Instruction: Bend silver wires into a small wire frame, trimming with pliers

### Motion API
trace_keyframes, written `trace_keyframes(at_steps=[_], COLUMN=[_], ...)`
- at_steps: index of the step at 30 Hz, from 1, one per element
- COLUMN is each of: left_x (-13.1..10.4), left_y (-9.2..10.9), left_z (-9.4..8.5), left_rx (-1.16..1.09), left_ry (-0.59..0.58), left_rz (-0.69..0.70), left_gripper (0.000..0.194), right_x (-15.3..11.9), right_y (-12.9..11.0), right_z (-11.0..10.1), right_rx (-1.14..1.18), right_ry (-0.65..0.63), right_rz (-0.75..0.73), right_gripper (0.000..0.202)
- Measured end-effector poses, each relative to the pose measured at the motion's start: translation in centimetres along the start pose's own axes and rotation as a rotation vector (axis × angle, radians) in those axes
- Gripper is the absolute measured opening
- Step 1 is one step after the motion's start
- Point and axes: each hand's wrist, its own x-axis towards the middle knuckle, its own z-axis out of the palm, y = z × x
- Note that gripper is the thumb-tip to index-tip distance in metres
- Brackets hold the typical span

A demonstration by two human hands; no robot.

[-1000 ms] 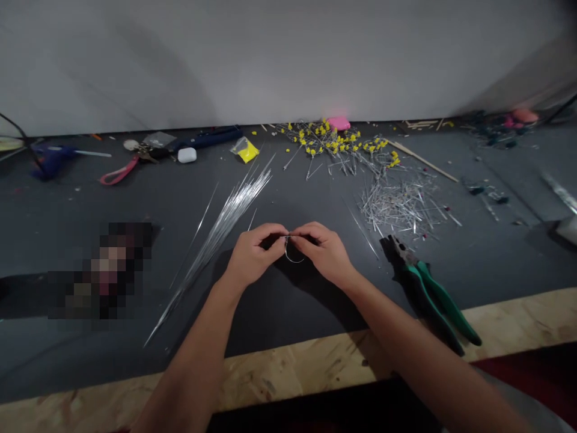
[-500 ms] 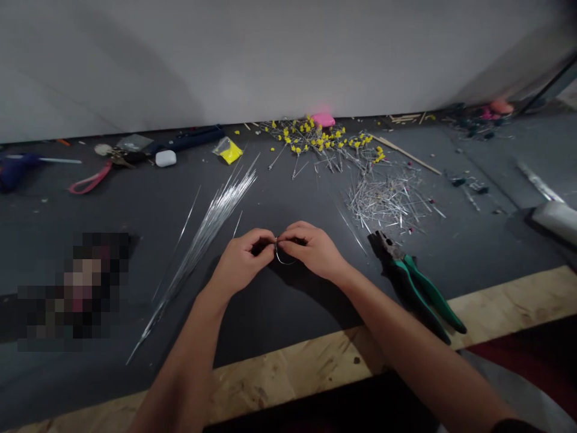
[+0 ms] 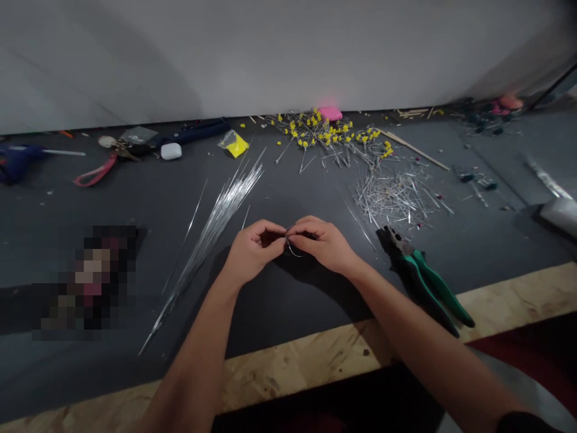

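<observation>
My left hand (image 3: pixel 253 249) and my right hand (image 3: pixel 325 245) meet fingertip to fingertip above the dark tabletop. Both are closed in a pinch on a thin silvery wire (image 3: pixel 295 252), whose curved part hangs below the fingers; the pinched part is mostly hidden. Left of my left hand lies a long bundle of straight wires (image 3: pixel 216 222). Pliers with green and black handles (image 3: pixel 421 276) rest to the right of my right hand. Behind them is a heap of short wire pieces (image 3: pixel 392 195).
Wire pieces with yellow tips (image 3: pixel 333 137) lie near the wall, beside a pink lump (image 3: pixel 330 113). A yellow packet (image 3: pixel 237 144), a white case (image 3: pixel 170 151), keys with a pink strap (image 3: pixel 97 173) and a wooden stick (image 3: pixel 415 149) are also there. A wooden edge (image 3: pixel 279 367) runs along the front.
The view has shifted slightly, so the things on the table appear a little further right. Both hands keep their pinch on the wire, with only a small change at the fingertips.
</observation>
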Motion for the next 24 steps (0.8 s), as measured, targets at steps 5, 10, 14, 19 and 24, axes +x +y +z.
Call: trace_keyframes(at_steps=[5,10,14,19,24], left_x=[-0.06,-0.05,-0.04,0.01,0.00], left_y=[0.31,0.58,0.44,0.26,0.23], left_z=[-0.13,-0.10,0.01,0.19,0.27], left_rx=[-0.003,-0.046,-0.089,-0.171,-0.195], left_ry=[0.002,0.010,0.012,0.006,0.004], left_rz=[-0.017,-0.056,-0.034,0.021,0.030], left_gripper=[0.020,0.020,0.020,0.018,0.017], right_x=[-0.02,-0.07,-0.10,-0.17,-0.27], right_y=[0.18,0.29,0.27,0.24,0.19], right_z=[-0.09,-0.04,0.03,0.39,0.65], right_rx=[-0.012,0.001,0.008,0.001,-0.013], right_ry=[-0.025,-0.009,-0.002,0.035,0.072], right_rz=[-0.017,-0.027,-0.036,-0.010,-0.022], right_gripper=[0.010,0.010,0.009,0.009,0.008])
